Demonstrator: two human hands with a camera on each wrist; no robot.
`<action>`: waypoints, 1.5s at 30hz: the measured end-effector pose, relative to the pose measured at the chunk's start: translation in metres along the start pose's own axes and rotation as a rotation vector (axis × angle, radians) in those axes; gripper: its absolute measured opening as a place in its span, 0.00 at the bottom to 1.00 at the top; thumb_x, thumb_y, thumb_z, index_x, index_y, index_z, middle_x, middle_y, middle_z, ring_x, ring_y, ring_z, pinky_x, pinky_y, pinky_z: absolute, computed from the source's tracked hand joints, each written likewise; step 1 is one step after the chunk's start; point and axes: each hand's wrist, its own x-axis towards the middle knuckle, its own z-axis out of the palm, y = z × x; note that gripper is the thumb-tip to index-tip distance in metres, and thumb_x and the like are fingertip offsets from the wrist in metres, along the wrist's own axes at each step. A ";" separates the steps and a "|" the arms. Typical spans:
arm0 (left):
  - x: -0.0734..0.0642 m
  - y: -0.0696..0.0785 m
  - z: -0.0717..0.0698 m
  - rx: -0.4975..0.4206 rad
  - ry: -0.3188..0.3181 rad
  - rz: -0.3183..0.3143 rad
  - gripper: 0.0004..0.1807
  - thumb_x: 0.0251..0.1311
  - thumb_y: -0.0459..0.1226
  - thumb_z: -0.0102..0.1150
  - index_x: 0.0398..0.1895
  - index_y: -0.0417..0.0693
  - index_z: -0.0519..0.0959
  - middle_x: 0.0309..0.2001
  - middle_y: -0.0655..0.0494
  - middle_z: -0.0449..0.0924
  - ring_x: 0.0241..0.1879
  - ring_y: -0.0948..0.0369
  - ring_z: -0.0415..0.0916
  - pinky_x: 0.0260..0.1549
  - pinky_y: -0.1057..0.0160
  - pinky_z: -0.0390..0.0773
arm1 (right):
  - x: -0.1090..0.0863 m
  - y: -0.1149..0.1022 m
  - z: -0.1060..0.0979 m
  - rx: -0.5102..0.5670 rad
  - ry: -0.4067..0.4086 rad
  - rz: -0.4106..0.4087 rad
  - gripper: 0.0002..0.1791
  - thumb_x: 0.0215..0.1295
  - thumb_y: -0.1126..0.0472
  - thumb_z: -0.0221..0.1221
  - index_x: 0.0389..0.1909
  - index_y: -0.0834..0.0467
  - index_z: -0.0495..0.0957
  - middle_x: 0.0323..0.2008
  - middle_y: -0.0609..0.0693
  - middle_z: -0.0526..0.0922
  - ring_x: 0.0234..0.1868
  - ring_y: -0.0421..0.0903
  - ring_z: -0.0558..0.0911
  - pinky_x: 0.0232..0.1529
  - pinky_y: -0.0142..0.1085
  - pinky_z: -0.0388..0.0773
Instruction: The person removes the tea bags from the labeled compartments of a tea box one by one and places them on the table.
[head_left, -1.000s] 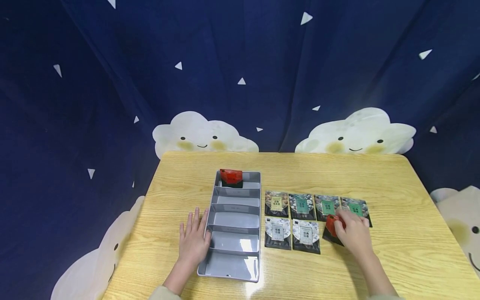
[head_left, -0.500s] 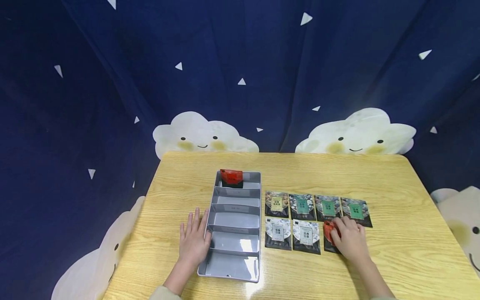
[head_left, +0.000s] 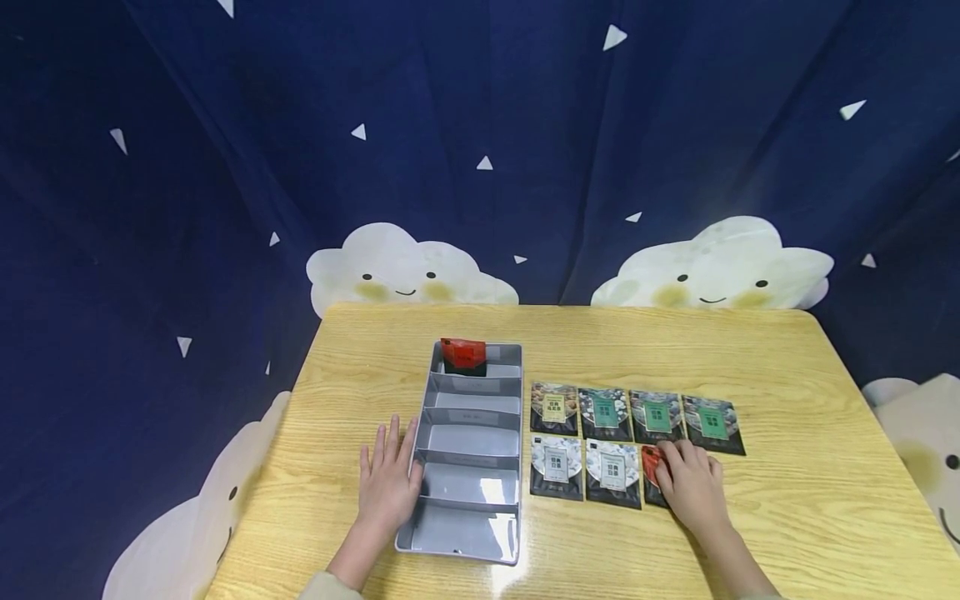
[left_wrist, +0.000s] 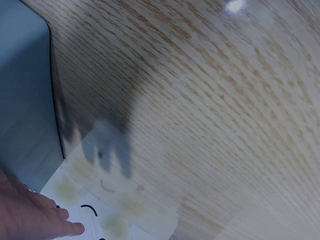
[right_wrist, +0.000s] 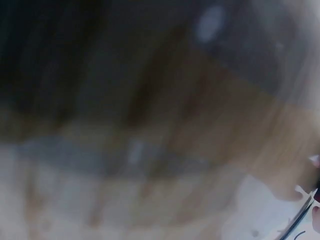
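Observation:
In the head view my left hand (head_left: 388, 487) lies with fingers straight along the left side of a grey compartment tray (head_left: 466, 552). A black-and-red tea packet (head_left: 463, 356) leans in its far compartment. My right hand (head_left: 693, 487) holds another red tea packet (head_left: 651, 467) by its right part, covering much of it. That packet is right beside a white-labelled tea packet (head_left: 612, 472). A second white-labelled tea packet (head_left: 556, 467) lies nearer the tray. In the left wrist view, left fingers (left_wrist: 55, 220) show beside the tray wall (left_wrist: 25, 100). The right wrist view is mostly blurred.
Behind the white-labelled packets runs a row with a yellow-labelled tea packet (head_left: 553, 408) and green-labelled tea packets (head_left: 656, 416). All lie on a wooden table (head_left: 825, 467), with a dark blue curtain (head_left: 525, 125) behind it.
My right hand has moved the red packet toward me and slightly left, from a tilted position to flat beside the white-labelled packet. The left hand and tray have stayed put.

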 end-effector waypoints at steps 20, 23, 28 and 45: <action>0.000 0.000 -0.001 -0.009 -0.004 -0.003 0.33 0.62 0.41 0.43 0.71 0.53 0.52 0.71 0.45 0.43 0.70 0.45 0.39 0.63 0.39 0.39 | 0.001 -0.001 0.000 0.047 0.072 0.029 0.17 0.53 0.62 0.60 0.44 0.59 0.71 0.43 0.60 0.68 0.46 0.61 0.65 0.45 0.60 0.55; 0.000 0.000 -0.001 -0.009 -0.009 -0.003 0.33 0.62 0.41 0.43 0.71 0.53 0.51 0.71 0.45 0.43 0.70 0.45 0.39 0.63 0.39 0.40 | 0.006 -0.003 -0.001 0.049 0.099 0.017 0.16 0.53 0.62 0.60 0.43 0.60 0.71 0.42 0.60 0.70 0.45 0.61 0.66 0.45 0.59 0.56; 0.000 0.001 -0.002 -0.005 -0.010 -0.005 0.33 0.62 0.42 0.42 0.71 0.53 0.51 0.71 0.45 0.43 0.70 0.45 0.39 0.63 0.39 0.41 | 0.024 -0.012 -0.008 0.071 0.121 -0.011 0.17 0.53 0.62 0.60 0.44 0.61 0.72 0.44 0.62 0.71 0.46 0.63 0.67 0.44 0.60 0.57; 0.000 0.000 -0.001 0.004 -0.011 -0.003 0.33 0.62 0.42 0.42 0.71 0.53 0.51 0.72 0.46 0.43 0.70 0.45 0.39 0.63 0.40 0.41 | 0.115 -0.098 -0.019 0.170 0.059 -0.153 0.17 0.62 0.60 0.54 0.52 0.58 0.70 0.49 0.59 0.72 0.53 0.59 0.70 0.53 0.58 0.61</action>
